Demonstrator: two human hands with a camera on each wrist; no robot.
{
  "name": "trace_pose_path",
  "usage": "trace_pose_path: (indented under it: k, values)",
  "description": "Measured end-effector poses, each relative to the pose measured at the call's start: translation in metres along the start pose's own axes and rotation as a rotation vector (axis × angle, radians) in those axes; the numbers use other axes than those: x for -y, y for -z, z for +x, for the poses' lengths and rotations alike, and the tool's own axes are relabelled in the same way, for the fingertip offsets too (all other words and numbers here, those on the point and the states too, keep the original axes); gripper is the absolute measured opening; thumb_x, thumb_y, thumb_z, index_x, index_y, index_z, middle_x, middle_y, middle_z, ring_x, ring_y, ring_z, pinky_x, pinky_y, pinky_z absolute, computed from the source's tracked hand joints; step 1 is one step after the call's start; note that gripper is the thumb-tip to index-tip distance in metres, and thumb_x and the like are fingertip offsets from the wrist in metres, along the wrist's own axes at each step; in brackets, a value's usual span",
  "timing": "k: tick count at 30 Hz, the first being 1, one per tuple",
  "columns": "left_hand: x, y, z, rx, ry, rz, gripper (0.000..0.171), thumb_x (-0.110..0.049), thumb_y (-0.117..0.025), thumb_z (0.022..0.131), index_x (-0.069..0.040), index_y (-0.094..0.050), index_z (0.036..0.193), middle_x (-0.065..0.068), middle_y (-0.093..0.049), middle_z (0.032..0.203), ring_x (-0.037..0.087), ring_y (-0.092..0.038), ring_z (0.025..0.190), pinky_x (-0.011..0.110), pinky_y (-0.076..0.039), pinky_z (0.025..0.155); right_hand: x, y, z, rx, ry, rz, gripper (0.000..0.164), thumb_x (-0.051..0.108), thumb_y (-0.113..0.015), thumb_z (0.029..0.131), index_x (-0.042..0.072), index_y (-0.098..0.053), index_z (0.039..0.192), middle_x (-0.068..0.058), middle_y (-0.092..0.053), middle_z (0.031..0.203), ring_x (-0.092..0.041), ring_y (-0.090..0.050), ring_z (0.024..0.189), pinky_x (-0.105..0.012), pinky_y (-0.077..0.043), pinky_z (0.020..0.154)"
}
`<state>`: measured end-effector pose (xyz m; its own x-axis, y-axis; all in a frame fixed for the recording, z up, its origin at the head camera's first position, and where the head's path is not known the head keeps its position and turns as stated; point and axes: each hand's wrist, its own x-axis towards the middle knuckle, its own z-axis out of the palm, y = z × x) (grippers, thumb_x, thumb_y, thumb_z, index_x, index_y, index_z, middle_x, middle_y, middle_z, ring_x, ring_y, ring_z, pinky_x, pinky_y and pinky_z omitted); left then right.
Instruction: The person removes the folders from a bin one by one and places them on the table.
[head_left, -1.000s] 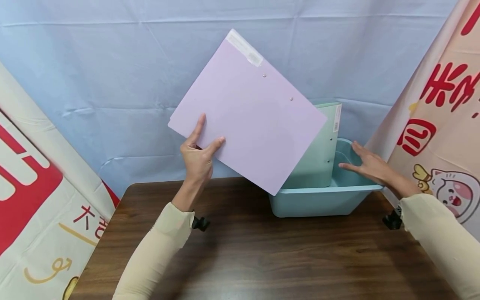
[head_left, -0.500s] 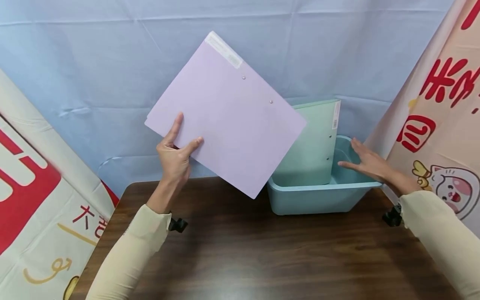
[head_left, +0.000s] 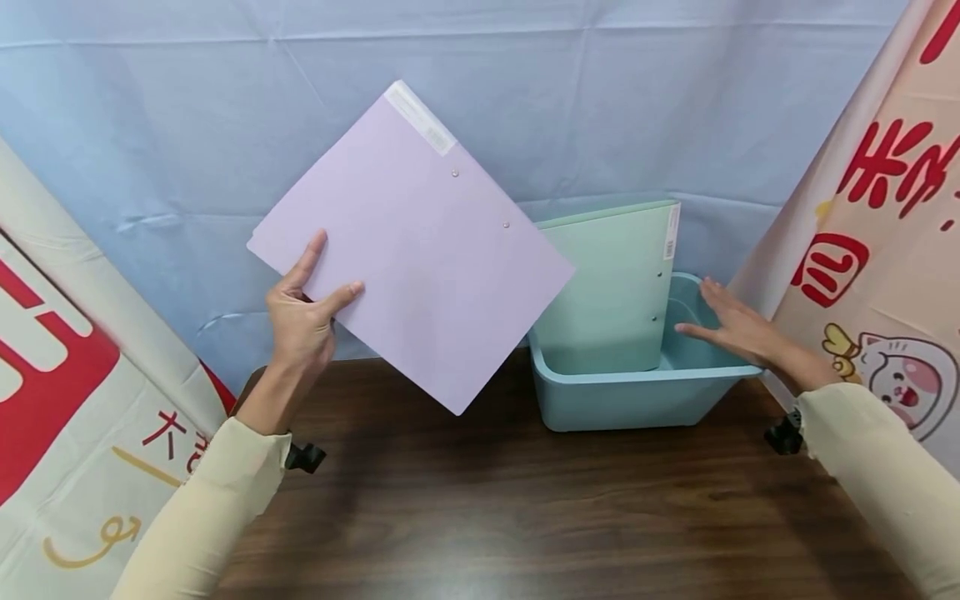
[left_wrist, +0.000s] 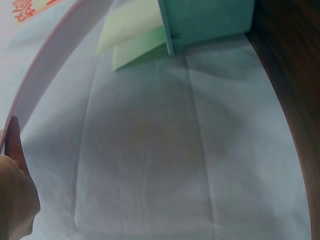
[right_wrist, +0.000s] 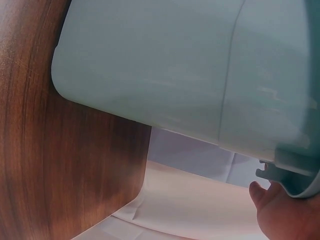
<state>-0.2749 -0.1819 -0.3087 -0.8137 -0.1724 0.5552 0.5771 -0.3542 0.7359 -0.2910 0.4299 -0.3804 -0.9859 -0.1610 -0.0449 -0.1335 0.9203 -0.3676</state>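
A purple folder (head_left: 405, 258) with a white label strip and two studs is held up, tilted, above the table. My left hand (head_left: 303, 317) grips its lower left edge, thumb and index finger across the near face; the other fingers are hidden behind it. In the left wrist view part of that hand (left_wrist: 17, 197) shows beside the folder's edge (left_wrist: 37, 60). My right hand (head_left: 742, 329) rests along the right rim of a blue plastic bin (head_left: 637, 400), fingers straight and thumb spread over the inside. A mint green folder (head_left: 611, 300) stands upright in the bin, leaning left.
The bin stands on a dark wooden table (head_left: 540, 517) near its back edge. A light blue cloth (head_left: 600, 108) hangs behind. Printed banners flank both sides, with red lettering on the right banner (head_left: 885, 275) and the left banner (head_left: 60, 358).
My left hand has carried the purple folder leftward and slightly down, away from the bin, uncovering more of the mint green folder. My right hand stays at the bin's rim.
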Motion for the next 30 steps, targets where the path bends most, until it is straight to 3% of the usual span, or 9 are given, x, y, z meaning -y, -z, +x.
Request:
trace_pose_path:
  k: [8,15,23,30]
  values:
    - [-0.013,0.032,0.001,0.014,0.074,-0.020,0.085,0.039,-0.062,0.078,-0.005,-0.058,0.151,0.015,-0.050,0.161,0.024,-0.058,0.133,0.032,-0.060,0.093,-0.001,-0.001,0.002,0.004,0.009,-0.001,0.111,0.062,-0.056,0.103,0.002,0.013,0.166,-0.029,0.015,0.172,-0.056,0.005,0.157,-0.085,-0.010,0.114]
    - [-0.021,0.058,0.000,0.047,0.159,-0.045,0.085,0.037,-0.065,0.080,-0.006,-0.056,0.153,0.014,-0.046,0.164,0.020,-0.063,0.128,0.034,-0.062,0.087,0.000,-0.001,0.001,-0.001,0.002,-0.013,0.112,0.063,-0.056,0.102,0.001,0.012,0.166,-0.029,0.014,0.172,-0.056,0.004,0.157,-0.085,-0.011,0.113]
    - [-0.022,0.082,0.003,0.097,0.236,-0.016,0.084,0.035,-0.064,0.083,-0.009,-0.055,0.154,0.011,-0.029,0.173,0.021,-0.051,0.140,0.030,-0.061,0.091,-0.003,-0.001,-0.001,-0.022,0.004,-0.013,0.113,0.063,-0.057,0.101,0.001,0.011,0.167,-0.029,0.012,0.173,-0.056,0.003,0.157,-0.086,-0.012,0.113]
    - [-0.020,0.100,0.001,0.140,0.287,0.016,0.083,0.034,-0.064,0.084,-0.009,-0.054,0.154,0.017,-0.028,0.173,0.014,-0.059,0.131,0.030,-0.060,0.090,-0.004,-0.002,0.000,-0.018,0.008,-0.008,0.112,0.063,-0.057,0.101,0.002,0.011,0.167,-0.028,0.012,0.173,-0.056,0.003,0.157,-0.086,-0.012,0.113]
